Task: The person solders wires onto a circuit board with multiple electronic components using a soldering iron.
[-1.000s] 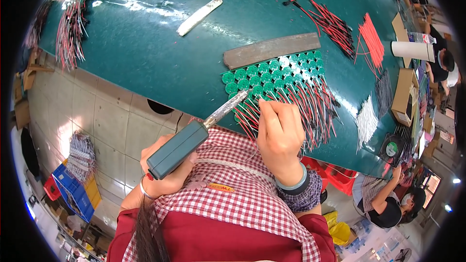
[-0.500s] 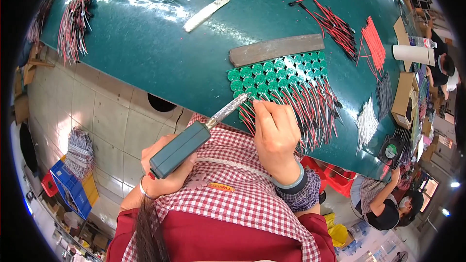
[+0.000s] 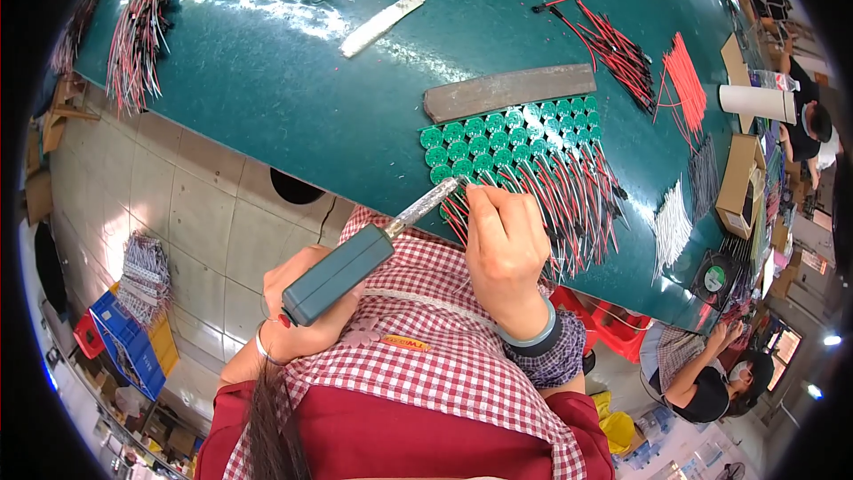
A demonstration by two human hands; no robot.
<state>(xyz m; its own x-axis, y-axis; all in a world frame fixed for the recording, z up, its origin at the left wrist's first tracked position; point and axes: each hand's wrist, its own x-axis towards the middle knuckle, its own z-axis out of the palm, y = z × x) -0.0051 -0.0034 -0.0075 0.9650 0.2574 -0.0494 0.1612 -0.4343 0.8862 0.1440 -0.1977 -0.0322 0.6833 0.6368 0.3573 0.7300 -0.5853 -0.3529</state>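
My left hand [image 3: 306, 292] is closed around the boxy dark green handle of a soldering iron [image 3: 342, 271]. Its pale metal barrel slants up to the right, and the tip is at the lower left of a panel of round green circuit boards [image 3: 482, 143]. Just right of the tip, my right hand [image 3: 506, 244] pinches what looks like a thin wire; the fingers mostly hide it. Rows of red, white and black wires [image 3: 569, 204] trail from the panel toward me, partly behind this hand.
A grey-brown bar [image 3: 511, 92] lies along the panel's far edge. Bundles of red wires [image 3: 682, 80], white wires [image 3: 673, 227] and dark wires [image 3: 704, 176] lie to the right, near a cardboard box [image 3: 742, 185]. A whitish strip [image 3: 384, 23] lies farther back. Another person [image 3: 711, 382] works at lower right.
The soldering iron has shifted slightly right and down along the panel's lower-left edge. My right hand stays nearly still. The other person's hand has drawn back from the round black object.
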